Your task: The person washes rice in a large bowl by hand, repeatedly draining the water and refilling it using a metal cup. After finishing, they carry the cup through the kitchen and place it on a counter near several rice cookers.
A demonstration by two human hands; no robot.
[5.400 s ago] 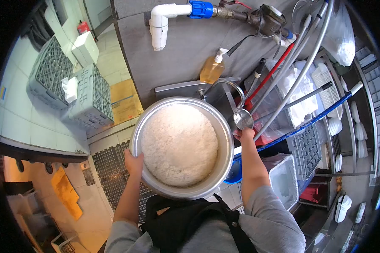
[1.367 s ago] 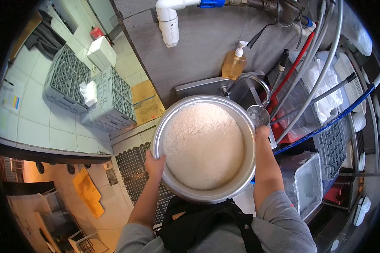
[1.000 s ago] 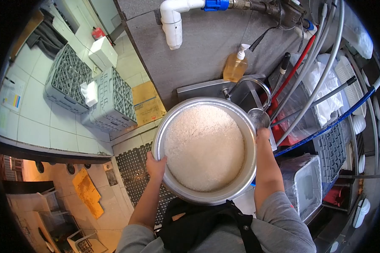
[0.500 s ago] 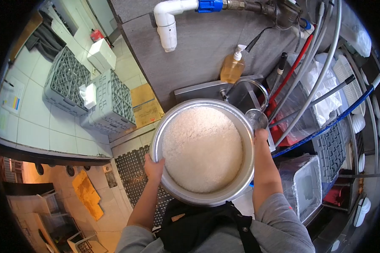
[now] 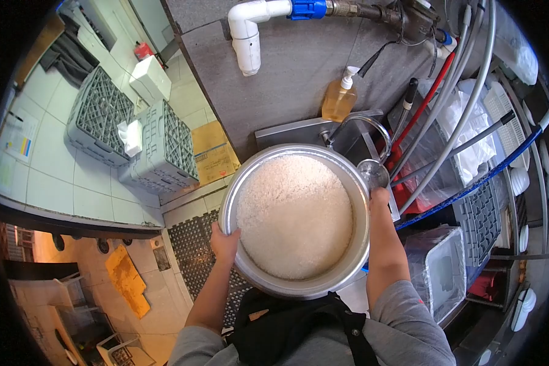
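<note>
A large round metal pot (image 5: 227, 210) is held in front of my body, over the near edge of the sink. White rice (image 5: 296, 216) fills much of it, rough at the back and smoother toward the front. My left hand (image 5: 224, 243) grips the pot's left side, with the thumb at the rim. On the right side, my right hand (image 5: 379, 196) is closed at the pot's edge, its fingers largely hidden. Just beyond that hand is a clear round container (image 5: 373, 173), under the curved faucet (image 5: 381, 129).
Behind the pot lies a metal sink (image 5: 287, 132) with a soap bottle (image 5: 338, 100). Hoses (image 5: 451, 116) and a blue cord (image 5: 488, 174) cross at right, near a plastic-lined bin (image 5: 442, 274). Grey crates (image 5: 165, 146) stand at left. A perforated mat (image 5: 192, 250) covers some floor.
The surroundings have shifted slightly to the right in view. Both hands keep their hold on the pot, which appears almost unmoved.
</note>
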